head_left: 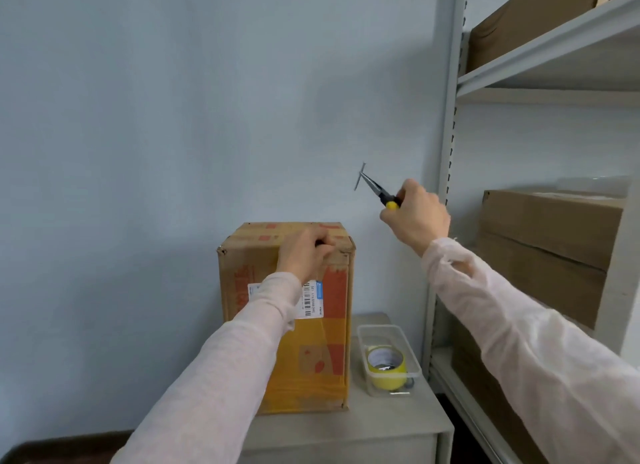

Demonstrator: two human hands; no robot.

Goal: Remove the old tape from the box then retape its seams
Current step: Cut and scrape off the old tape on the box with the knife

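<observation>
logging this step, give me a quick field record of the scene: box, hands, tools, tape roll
box: upright cardboard box on a small grey cabinet
left hand: left hand resting on the box's top front edge
right hand: right hand raised, holding pliers
pliers: tips pinch a thin metal strip
tape roll: yellow tape roll in a clear tub right of the box

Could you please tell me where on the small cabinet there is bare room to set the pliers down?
The cabinet top is bare in front of the box and the clear container holding the tape roll. The right side is crowded by the container; the box fills the left.
</observation>
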